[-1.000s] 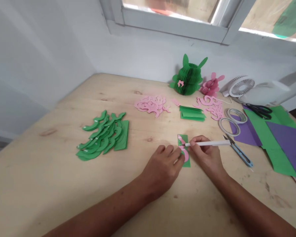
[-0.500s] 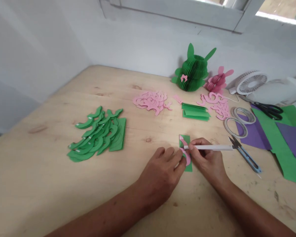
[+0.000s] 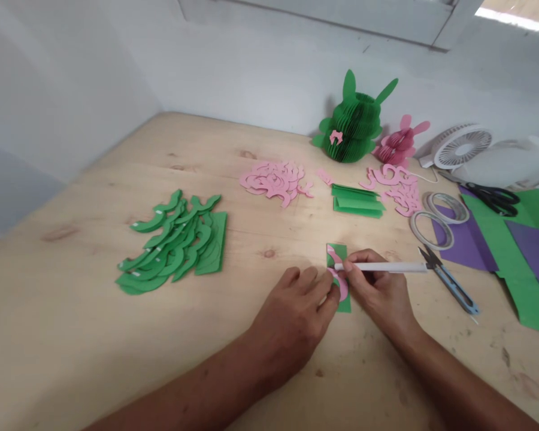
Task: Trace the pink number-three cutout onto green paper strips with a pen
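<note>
A white pen (image 3: 386, 267) lies across my right hand (image 3: 381, 293), pinched between thumb and fingers, its tip at the edge of a curved pink paper cutout (image 3: 343, 291). Under that cutout is a small green paper rectangle (image 3: 344, 307), flat on the table. From the left, my left hand (image 3: 299, 314) has its fingers bent and pressed together on the pink cutout, holding it against the green paper; the fingertips hide part of both. Just right of my right hand are blue-handled thread snips (image 3: 453, 286), blades parted.
At left is a pile of green paper cutouts (image 3: 166, 248). Pink cutouts (image 3: 273, 179) and folded green strips (image 3: 358, 202) lie farther back. Tape rolls (image 3: 432, 230), black scissors (image 3: 494, 197) and purple paper (image 3: 465, 239) are at right. Behind stand a green paper figure (image 3: 354, 129) and a white fan (image 3: 462, 146).
The view has shifted slightly, so the background things sit a little differently in the picture. Both hands, the pen and the pink cutout stay almost in place.
</note>
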`<state>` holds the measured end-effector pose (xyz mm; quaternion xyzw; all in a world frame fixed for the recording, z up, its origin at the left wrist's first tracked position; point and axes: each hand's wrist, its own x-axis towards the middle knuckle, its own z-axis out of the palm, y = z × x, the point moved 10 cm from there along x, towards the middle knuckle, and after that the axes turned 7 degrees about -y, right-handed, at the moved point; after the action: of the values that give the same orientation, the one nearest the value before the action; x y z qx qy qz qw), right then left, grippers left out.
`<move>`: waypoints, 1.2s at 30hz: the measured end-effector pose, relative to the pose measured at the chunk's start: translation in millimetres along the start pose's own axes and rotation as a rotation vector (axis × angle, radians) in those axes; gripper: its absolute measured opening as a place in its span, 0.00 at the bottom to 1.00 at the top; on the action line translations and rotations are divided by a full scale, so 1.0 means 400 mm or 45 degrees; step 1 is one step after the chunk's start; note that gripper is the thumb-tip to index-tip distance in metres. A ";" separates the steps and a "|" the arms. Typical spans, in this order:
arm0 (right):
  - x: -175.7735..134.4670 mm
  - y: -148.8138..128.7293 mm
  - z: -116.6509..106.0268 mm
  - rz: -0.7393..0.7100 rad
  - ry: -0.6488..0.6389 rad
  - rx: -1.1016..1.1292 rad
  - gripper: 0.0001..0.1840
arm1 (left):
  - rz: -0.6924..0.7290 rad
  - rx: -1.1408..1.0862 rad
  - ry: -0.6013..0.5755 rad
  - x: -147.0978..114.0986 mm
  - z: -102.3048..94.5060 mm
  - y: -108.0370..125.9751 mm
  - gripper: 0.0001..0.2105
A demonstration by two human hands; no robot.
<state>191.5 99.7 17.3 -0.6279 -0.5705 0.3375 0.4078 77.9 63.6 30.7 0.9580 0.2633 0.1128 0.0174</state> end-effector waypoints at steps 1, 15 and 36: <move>0.000 -0.001 0.000 0.001 -0.002 0.002 0.10 | 0.000 0.000 -0.001 0.000 0.001 0.000 0.14; 0.001 0.003 0.004 0.003 -0.018 0.050 0.09 | 0.001 -0.001 0.013 -0.001 -0.001 0.000 0.13; -0.002 0.003 -0.011 0.024 0.023 0.020 0.07 | -0.008 0.005 0.002 0.000 0.002 0.000 0.12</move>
<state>195.7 98.5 18.1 -0.6330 -0.5584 0.3399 0.4146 78.1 63.6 29.8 0.9570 0.2666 0.1130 0.0154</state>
